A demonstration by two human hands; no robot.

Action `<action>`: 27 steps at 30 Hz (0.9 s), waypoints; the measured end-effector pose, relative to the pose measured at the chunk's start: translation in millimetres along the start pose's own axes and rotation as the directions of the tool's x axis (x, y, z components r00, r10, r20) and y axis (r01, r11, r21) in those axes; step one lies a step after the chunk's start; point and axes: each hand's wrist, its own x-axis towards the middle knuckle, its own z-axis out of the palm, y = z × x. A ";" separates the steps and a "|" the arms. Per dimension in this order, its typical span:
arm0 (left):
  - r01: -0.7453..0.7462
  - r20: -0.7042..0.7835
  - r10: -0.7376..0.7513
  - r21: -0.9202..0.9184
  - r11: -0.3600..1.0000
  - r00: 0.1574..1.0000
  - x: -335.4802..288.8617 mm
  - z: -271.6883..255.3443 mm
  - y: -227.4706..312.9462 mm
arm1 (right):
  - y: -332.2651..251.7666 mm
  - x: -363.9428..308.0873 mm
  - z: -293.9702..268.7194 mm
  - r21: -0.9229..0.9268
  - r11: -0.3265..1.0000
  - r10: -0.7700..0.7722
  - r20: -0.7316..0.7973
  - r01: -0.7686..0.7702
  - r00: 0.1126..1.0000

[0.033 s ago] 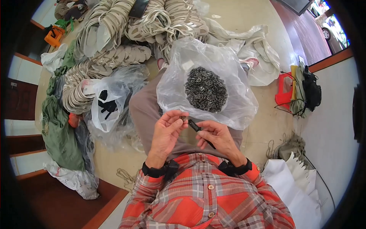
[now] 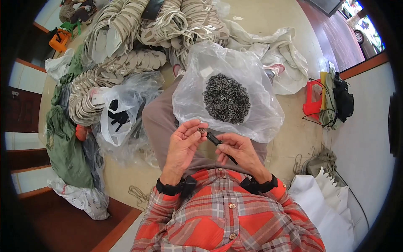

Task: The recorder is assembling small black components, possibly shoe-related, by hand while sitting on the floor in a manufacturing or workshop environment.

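Note:
Between the thumb and fingers of my left hand [image 2: 183, 147] is a small metal buckle [image 2: 201, 130]. My right hand [image 2: 240, 152] pinches a short black strap [image 2: 214, 139]; its upper end points at the buckle, very close to it, and I cannot tell if they touch. The strap's other end shows below my right fingers. Just beyond both hands, a clear plastic bag [image 2: 188, 98] lies spread over my lap, with a heap of small dark metal buckles [image 2: 226, 98] on it.
Bundles of beige shoe-upper pieces [image 2: 121, 31] are piled at the far left. Nearer, a white plastic bag [image 2: 113, 135] holds black pieces. Green cloth [image 2: 67, 147] lies further left. A red stool-like object [image 2: 312, 98] and white sheets [image 2: 319, 210] are on the right.

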 end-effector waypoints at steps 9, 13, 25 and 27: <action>0.009 0.100 -0.030 0.205 0.979 0.994 0.2 -8.9 5.6 | -4.6 -2.9 0.4 -0.006 1.000 0.008 0.036 -0.008 0.999; 0.034 0.166 -0.085 0.289 0.957 0.982 2.4 -10.1 8.1 | -8.3 -2.7 -0.5 -0.048 0.999 0.027 0.072 -0.023 0.997; -0.021 0.287 -0.167 0.554 0.832 0.943 -4.5 -4.7 21.0 | -11.0 -4.9 -7.1 -0.095 0.995 0.052 0.126 -0.040 0.991; 0.006 0.292 -0.193 0.538 0.843 0.937 -5.6 -5.9 18.5 | -7.8 -2.7 -7.5 -0.109 0.994 0.033 0.155 -0.016 0.987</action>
